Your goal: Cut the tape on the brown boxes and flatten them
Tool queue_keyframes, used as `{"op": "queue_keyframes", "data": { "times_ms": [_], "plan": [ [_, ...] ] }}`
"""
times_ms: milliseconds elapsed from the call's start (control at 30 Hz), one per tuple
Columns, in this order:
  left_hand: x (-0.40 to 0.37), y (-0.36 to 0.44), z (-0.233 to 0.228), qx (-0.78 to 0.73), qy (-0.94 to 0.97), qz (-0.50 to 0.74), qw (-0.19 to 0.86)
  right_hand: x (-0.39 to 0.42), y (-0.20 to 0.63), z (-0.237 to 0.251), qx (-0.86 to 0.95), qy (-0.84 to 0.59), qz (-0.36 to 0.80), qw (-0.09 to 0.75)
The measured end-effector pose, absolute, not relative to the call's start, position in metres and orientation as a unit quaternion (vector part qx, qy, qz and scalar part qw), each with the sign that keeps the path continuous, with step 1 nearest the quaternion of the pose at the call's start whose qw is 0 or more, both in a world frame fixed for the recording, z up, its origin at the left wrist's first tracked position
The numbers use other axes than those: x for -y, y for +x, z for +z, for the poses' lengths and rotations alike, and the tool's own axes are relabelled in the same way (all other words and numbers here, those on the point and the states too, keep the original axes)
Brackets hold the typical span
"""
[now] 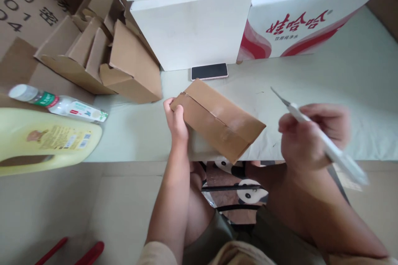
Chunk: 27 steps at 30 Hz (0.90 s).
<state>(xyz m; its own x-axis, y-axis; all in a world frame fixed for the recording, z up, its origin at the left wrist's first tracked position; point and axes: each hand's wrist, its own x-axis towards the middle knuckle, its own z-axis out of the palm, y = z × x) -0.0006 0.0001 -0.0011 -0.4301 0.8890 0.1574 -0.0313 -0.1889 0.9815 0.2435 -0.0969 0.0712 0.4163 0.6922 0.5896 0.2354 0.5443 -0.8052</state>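
A small brown cardboard box (217,118) is tilted over the front edge of the covered table. My left hand (176,120) grips its left end, thumb on the near face and fingers behind. A seam with a slightly torn edge runs along the length of the box. To the right, my right hand (314,132) is closed around a white-handled craft knife (332,149). Its thin, pointed metal blade faces up and left, apart from the box. The right hand is a little blurred.
Opened brown cartons (137,58) stand at the left, near a clear plastic bottle (62,105) and a yellow jug (71,132). White cartons (192,33) line the back, with a phone (209,71) before them. Pale cloth (367,91) covers the table.
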Motion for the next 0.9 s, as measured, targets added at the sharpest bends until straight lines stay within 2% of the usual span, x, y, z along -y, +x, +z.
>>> {"op": "queue_keyframes", "data": {
  "times_ms": [200, 367, 467, 567, 633, 767, 900],
  "plan": [
    [-0.005, -0.003, -0.013, -0.537, 0.42, 0.679, 0.272, 0.085, 0.239, 0.042, 0.575, -0.528, 0.233, 0.58],
    [0.0, 0.0, -0.011, -0.55, 0.434, 0.673, 0.237, 0.086, 0.234, 0.031, 0.577, -0.491, 0.314, 0.572],
    [0.013, 0.008, -0.003, -0.514, 0.467, 0.645, 0.317, 0.088, 0.233, 0.03, 0.604, -0.453, 0.334, 0.565],
    [0.024, 0.014, 0.005, -0.401, 0.524, 0.568, 0.493, 0.089, 0.232, 0.034, 0.659, -0.419, 0.307, 0.544],
    [0.026, 0.013, 0.008, -0.357, 0.554, 0.5, 0.563, 0.089, 0.231, 0.037, 0.7, -0.421, 0.269, 0.51],
    [0.019, 0.005, 0.007, -0.352, 0.552, 0.451, 0.606, 0.084, 0.232, 0.044, 0.734, -0.454, 0.227, 0.451],
    [0.014, -0.004, 0.002, -0.365, 0.505, 0.441, 0.646, 0.077, 0.242, 0.04, 0.683, -0.524, 0.233, 0.452]
  ]
}}
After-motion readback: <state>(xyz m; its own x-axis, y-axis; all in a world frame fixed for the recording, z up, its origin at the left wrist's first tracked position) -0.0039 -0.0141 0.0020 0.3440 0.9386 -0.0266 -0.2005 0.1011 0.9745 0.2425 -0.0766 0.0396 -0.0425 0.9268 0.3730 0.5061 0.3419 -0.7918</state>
